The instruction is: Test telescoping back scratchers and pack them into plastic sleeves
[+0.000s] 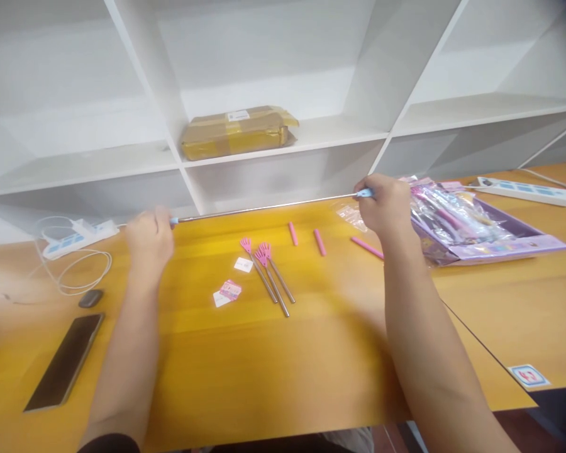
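A telescopic back scratcher (264,207) is stretched out level above the table, its thin metal rod spanning from one hand to the other. My left hand (149,238), slightly blurred, is closed round its blue left end. Closed on the blue piece at the other end is my right hand (385,204); the fingers hide most of that piece. Below the rod lie several pink back scratchers (266,253) with metal shafts. Pink handle tubes (319,242) rest separately to their right. Small cards (230,289) lie left of the shafts.
A purple display box (509,248) of plastic-wrapped items stands right. Clear wrappers (351,217) lie near my right hand. Power strips (81,239) sit at both sides, with a white cable left. A phone (66,362) lies at front left. A taped parcel (236,133) occupies the shelf.
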The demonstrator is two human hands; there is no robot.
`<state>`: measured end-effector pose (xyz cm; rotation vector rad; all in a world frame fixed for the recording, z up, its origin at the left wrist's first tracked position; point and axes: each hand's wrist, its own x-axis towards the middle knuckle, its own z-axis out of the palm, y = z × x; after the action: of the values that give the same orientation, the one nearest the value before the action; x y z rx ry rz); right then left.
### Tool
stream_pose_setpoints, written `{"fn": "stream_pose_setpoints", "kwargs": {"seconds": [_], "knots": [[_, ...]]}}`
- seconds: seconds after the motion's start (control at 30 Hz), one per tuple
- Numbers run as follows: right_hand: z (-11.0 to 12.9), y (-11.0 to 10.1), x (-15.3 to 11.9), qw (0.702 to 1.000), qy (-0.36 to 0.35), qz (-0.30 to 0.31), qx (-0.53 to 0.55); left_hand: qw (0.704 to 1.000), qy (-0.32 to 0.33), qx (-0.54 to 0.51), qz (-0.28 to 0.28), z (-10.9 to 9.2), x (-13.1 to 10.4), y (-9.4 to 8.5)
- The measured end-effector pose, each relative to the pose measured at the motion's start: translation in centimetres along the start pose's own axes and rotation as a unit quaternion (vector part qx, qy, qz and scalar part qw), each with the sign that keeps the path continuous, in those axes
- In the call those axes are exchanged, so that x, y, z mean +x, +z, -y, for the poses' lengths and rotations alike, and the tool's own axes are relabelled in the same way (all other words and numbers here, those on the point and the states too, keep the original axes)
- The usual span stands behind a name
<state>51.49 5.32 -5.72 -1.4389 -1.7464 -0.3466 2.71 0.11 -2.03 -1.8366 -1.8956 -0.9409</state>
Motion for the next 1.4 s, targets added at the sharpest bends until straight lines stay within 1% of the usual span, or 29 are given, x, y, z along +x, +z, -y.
{"fn": "stream_pose_setpoints", "kwargs": {"seconds": [0.07,0.13,0.2,0.23,0.3,0.37,0.4,0.47,0.5,0.57,0.63,0.73,0.83,0.93,1.2,1.4], "knots": [[-0.1,-0.1,0.0,1.0,0.002,-0.008,0.004,0.999,-0.018,0.035,-0.019,0.3,-0.1,0.0],[0.1,-0.1,0.2,1.0,0.004,-0.018,0.003,0.998,-0.026,0.051,-0.036,0.0,-0.3,-0.1],[1.1,0.2,0.3,1.0,0.001,-0.022,-0.002,0.998,-0.026,0.056,-0.034,-0.9,-0.8,-0.2],[2.1,0.5,0.1,1.0,-0.004,-0.021,-0.001,0.997,-0.02,0.063,-0.025,-1.7,-1.2,0.0],[5.4,1.5,-0.6,1.0,-0.018,-0.011,0.008,0.996,0.008,0.085,0.011,-3.8,-2.4,0.7],[10.0,3.1,-2.2,0.999,-0.034,0.01,0.02,0.993,0.057,0.088,0.058,-6.3,-4.2,2.0],[12.4,3.9,-3.1,0.998,-0.047,0.027,0.022,0.992,0.068,0.076,0.072,-7.5,-5.1,2.8],[16.7,5.4,-5.0,0.993,-0.085,0.086,0.014,0.987,0.087,0.036,0.13,-9.4,-6.7,4.1],[18.3,5.9,-5.7,0.991,-0.087,0.104,0.005,0.984,0.087,0.024,0.151,-10.0,-7.3,4.6],[20.0,6.4,-6.6,0.986,-0.087,0.142,-0.007,0.981,0.095,0.012,0.172,-10.4,-7.7,4.9],[20.2,6.3,-6.6,0.983,-0.076,0.167,-0.018,0.98,0.118,0.008,0.159,-10.2,-7.4,4.7],[19.3,5.7,-5.8,0.978,-0.067,0.197,-0.023,0.98,0.16,-0.01,0.121,-9.7,-6.7,4.2],[18.7,5.3,-5.4,0.971,-0.065,0.231,-0.017,0.979,0.178,-0.037,0.097,-9.7,-6.5,4.0],[18.7,5.2,-5.4,0.965,-0.062,0.255,-0.013,0.976,0.192,-0.059,0.083,-10.0,-6.7,4.0],[18.8,4.4,-5.2,0.961,-0.071,0.268,0.003,0.965,0.249,-0.08,0.036,-10.3,-6.8,3.4],[18.6,3.9,-5.0,0.96,-0.074,0.271,0.002,0.963,0.248,-0.092,0.051,-10.3,-6.7,3.3]]}}
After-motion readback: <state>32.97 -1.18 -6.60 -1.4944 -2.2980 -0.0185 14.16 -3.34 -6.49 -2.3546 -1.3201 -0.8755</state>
